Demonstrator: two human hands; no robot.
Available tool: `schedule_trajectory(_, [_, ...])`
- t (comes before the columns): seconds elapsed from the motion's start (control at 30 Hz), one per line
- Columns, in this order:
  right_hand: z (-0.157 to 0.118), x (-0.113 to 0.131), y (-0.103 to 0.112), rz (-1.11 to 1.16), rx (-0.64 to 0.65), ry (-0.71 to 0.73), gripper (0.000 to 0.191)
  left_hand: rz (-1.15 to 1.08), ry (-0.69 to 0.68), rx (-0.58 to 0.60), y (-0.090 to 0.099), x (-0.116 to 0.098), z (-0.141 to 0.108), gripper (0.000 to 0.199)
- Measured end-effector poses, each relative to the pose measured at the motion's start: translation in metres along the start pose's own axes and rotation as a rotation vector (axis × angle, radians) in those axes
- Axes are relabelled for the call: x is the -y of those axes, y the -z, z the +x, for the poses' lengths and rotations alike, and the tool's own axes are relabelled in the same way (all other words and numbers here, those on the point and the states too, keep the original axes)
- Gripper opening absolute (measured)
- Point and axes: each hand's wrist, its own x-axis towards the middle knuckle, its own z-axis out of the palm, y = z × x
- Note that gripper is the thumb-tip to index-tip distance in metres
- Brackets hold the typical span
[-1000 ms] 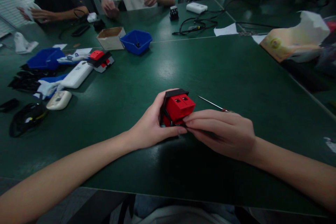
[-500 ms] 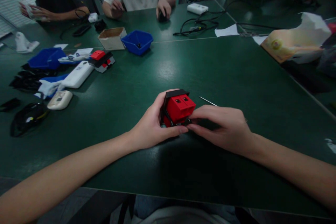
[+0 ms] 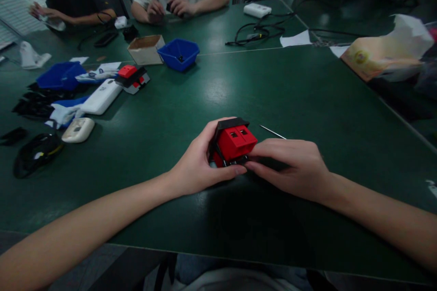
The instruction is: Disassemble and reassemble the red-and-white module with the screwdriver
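My left hand (image 3: 196,161) is wrapped round a red block with two square slots in its top (image 3: 237,142), set in a black frame (image 3: 232,122). The block is tilted, and small shiny pins or screws show along its lower edge. My right hand (image 3: 290,166) has thumb and fingertips pinched together at the block's lower right corner. What sits between those fingertips is hidden. A thin metal rod (image 3: 272,132) sticks out from behind the right hand; its other end is out of sight, and I cannot tell whether it is held or lies on the table.
On the green table (image 3: 307,91), to the left, are a similar red-and-black piece (image 3: 131,77), a white case (image 3: 102,96), a cream oval part (image 3: 78,130) and coiled black cable (image 3: 37,154). Farther back stand a blue bin (image 3: 179,54) and cardboard box (image 3: 145,50). Several people sit around.
The block and both hands have shifted very slightly to the right, their grip the same. Across the table, a person's hand has left the tabletop and come towards the other hand, holding a small dark object.
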Motion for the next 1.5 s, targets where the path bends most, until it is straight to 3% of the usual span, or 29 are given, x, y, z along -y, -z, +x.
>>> schedule_trajectory(0.33, [-0.0004,-0.0006,0.0004,-0.02,-0.009,0.004,0.006,0.061,-0.015,-0.02,0.0006,0.0004,0.0,0.084])
schedule_trajectory(0.87, [0.0002,0.0028,-0.0011,-0.086,-0.039,-0.026,0.023,0.109,-0.079,-0.007,0.0035,0.0037,-0.0002,0.082])
schedule_trajectory(1.5, [0.004,0.0077,-0.001,-0.01,-0.053,-0.079,0.016,0.092,-0.036,-0.035,-0.0004,-0.0019,0.0,0.072])
